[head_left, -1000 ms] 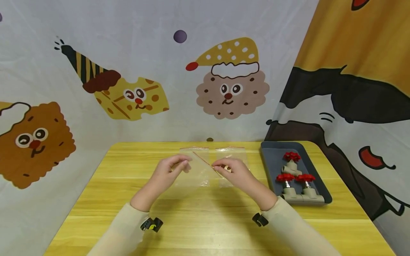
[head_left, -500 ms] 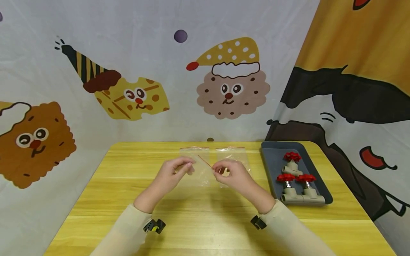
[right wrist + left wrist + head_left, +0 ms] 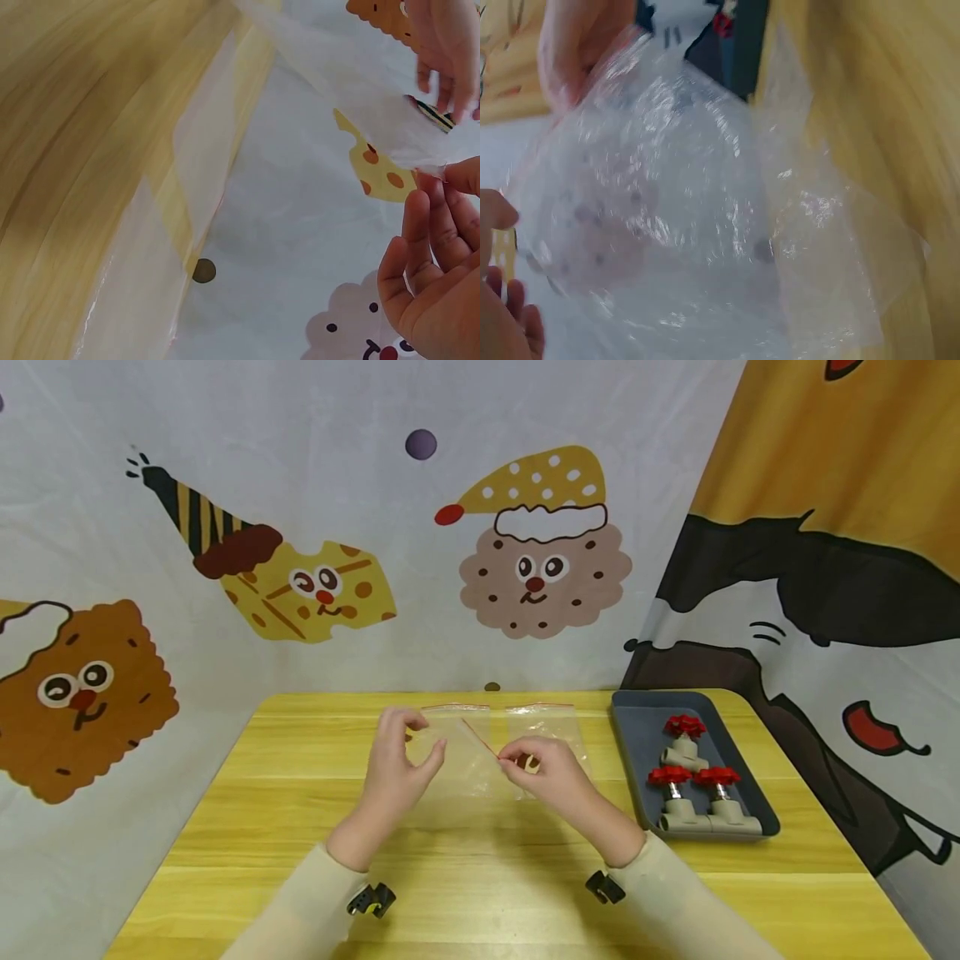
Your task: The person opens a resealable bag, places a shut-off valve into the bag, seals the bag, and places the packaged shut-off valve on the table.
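My right hand (image 3: 551, 768) pinches the corner of a clear zip bag (image 3: 667, 195) with a red strip along its mouth. The bag hangs in the air over the table, its film creased and shiny. In the right wrist view, thumb and fingertips meet on the bag's edge (image 3: 382, 120). My left hand (image 3: 396, 768) is just left of the bag, thumb and fingers spread apart with nothing between them. Two more clear zip bags lie flat at the table's back: the left bag (image 3: 455, 707), partly hidden behind the held one, and the right bag (image 3: 542, 717).
A grey tray (image 3: 641, 714) at the right of the wooden table (image 3: 465, 877) holds three beige pipe valves (image 3: 681, 752) with red handwheels. Behind the table hangs a cartoon-printed cloth (image 3: 427, 568). A dark band is at each wrist.
My left hand first closes in toward the bag's mouth, then its thumb and fingers spread wide. My right hand keeps its pinch on the bag, almost still.
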{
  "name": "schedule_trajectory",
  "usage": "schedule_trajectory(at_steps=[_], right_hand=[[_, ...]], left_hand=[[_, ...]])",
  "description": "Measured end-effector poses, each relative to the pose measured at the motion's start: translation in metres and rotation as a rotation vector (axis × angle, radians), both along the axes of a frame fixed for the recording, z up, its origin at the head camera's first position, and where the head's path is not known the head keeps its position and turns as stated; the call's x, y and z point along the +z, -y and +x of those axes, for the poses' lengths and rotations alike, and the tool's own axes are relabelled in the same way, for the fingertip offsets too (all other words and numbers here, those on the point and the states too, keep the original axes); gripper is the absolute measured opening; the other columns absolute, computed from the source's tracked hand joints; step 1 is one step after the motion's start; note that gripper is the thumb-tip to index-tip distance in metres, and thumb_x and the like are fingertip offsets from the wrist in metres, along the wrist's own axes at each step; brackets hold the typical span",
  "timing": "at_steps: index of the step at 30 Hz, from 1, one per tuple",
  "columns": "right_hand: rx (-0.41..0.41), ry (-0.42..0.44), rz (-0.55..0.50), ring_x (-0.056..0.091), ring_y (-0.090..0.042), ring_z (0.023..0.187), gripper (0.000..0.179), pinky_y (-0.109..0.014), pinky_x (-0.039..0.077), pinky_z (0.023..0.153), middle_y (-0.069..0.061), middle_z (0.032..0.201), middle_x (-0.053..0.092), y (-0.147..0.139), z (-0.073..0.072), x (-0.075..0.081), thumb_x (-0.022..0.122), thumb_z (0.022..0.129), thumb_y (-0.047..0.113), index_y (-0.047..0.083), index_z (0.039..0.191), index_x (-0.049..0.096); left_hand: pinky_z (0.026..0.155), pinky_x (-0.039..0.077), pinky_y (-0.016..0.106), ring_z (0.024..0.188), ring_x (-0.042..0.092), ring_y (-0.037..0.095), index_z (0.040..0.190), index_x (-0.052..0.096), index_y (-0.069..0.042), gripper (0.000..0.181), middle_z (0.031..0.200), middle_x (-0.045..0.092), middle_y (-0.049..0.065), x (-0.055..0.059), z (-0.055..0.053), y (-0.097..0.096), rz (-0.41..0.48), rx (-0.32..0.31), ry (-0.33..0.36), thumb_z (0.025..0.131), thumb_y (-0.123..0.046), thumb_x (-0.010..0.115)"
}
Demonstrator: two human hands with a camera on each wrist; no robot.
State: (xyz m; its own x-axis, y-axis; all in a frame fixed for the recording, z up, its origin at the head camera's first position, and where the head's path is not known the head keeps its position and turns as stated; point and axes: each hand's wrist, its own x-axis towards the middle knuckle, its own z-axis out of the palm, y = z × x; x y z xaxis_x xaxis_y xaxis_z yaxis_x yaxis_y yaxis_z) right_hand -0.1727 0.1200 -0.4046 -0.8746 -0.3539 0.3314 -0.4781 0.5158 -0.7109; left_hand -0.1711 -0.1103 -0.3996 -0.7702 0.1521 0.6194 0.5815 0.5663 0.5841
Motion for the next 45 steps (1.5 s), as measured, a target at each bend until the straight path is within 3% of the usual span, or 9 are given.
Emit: schedule_trajectory(at_steps=[2,3,6,9,14,24,34,41,45], right_hand=[[0.003,-0.007,-0.005,0.058,-0.004,0.072,0.005,-0.024,0.05,0.065,0.009,0.082,0.067,0.001,0.001,0.0,0.07,0.085,0.013,0.016,0.088,0.072],[0.007,-0.009,-0.007,0.057,-0.004,0.071,0.004,-0.024,0.05,0.064,0.009,0.081,0.067,0.001,0.002,0.001,0.071,0.085,0.013,0.016,0.088,0.072],[0.02,-0.015,-0.011,0.057,-0.004,0.072,0.004,-0.028,0.051,0.064,0.01,0.081,0.067,0.003,0.004,0.001,0.071,0.085,0.014,0.017,0.088,0.072],[0.04,-0.029,-0.013,0.056,-0.004,0.072,0.005,-0.031,0.052,0.064,0.01,0.081,0.066,0.005,0.005,0.001,0.071,0.085,0.015,0.019,0.088,0.072],[0.063,-0.079,0.007,0.056,-0.003,0.07,0.006,-0.026,0.051,0.063,0.01,0.079,0.066,0.007,0.005,-0.001,0.072,0.085,0.013,0.018,0.087,0.073],[0.094,-0.179,0.099,0.057,-0.005,0.071,0.004,-0.026,0.052,0.06,0.006,0.08,0.069,0.01,0.008,0.0,0.072,0.084,0.014,0.016,0.088,0.074],[0.082,0.021,-0.006,0.055,-0.005,0.07,0.005,-0.024,0.05,0.062,0.006,0.084,0.067,0.011,0.01,-0.007,0.067,0.088,0.014,0.014,0.092,0.07],[0.122,-0.002,0.012,0.054,-0.005,0.072,0.005,-0.021,0.048,0.061,0.006,0.088,0.067,0.013,0.013,-0.008,0.066,0.089,0.013,0.013,0.093,0.069],[0.091,-0.015,0.035,0.053,-0.005,0.07,0.004,-0.021,0.047,0.059,0.009,0.084,0.065,0.015,0.015,-0.009,0.066,0.089,0.013,0.016,0.091,0.068]], left_hand=[[0.072,0.045,0.03,0.084,0.05,0.017,0.095,0.054,-0.009,0.024,0.089,0.052,0.004,0.0,0.005,-0.005,-0.028,0.005,-0.037,0.081,-0.015,0.073],[0.069,0.044,0.028,0.08,0.05,0.015,0.092,0.055,-0.012,0.021,0.085,0.053,0.0,0.001,0.007,-0.008,-0.035,-0.011,-0.012,0.082,-0.018,0.073],[0.063,0.046,0.022,0.071,0.052,0.005,0.087,0.063,-0.02,0.014,0.077,0.057,-0.009,0.002,0.014,-0.017,-0.034,-0.062,0.155,0.088,-0.033,0.067],[0.061,0.049,0.022,0.069,0.056,0.002,0.089,0.069,-0.024,0.022,0.076,0.062,-0.013,0.003,0.017,-0.022,0.001,-0.058,0.35,0.091,-0.044,0.06],[0.062,0.051,0.023,0.069,0.059,0.006,0.095,0.072,-0.017,0.024,0.08,0.067,-0.007,0.002,0.017,-0.025,0.041,-0.039,0.487,0.092,-0.037,0.06],[0.057,0.051,0.025,0.065,0.059,0.011,0.091,0.071,-0.017,0.012,0.078,0.066,-0.005,0.003,0.018,-0.026,0.094,-0.067,0.579,0.091,-0.026,0.064],[0.054,0.05,0.027,0.064,0.061,0.016,0.083,0.066,-0.01,0.01,0.073,0.063,0.001,0.0,0.018,-0.026,0.126,-0.109,0.655,0.086,-0.011,0.057],[0.061,0.054,0.03,0.065,0.061,0.014,0.088,0.066,-0.006,0.015,0.078,0.066,0.004,-0.002,0.019,-0.027,0.113,-0.128,0.732,0.091,-0.017,0.055],[0.063,0.054,0.03,0.065,0.062,0.014,0.09,0.066,-0.005,0.018,0.077,0.066,0.004,-0.004,0.018,-0.028,0.105,-0.161,0.734,0.094,-0.019,0.055]])
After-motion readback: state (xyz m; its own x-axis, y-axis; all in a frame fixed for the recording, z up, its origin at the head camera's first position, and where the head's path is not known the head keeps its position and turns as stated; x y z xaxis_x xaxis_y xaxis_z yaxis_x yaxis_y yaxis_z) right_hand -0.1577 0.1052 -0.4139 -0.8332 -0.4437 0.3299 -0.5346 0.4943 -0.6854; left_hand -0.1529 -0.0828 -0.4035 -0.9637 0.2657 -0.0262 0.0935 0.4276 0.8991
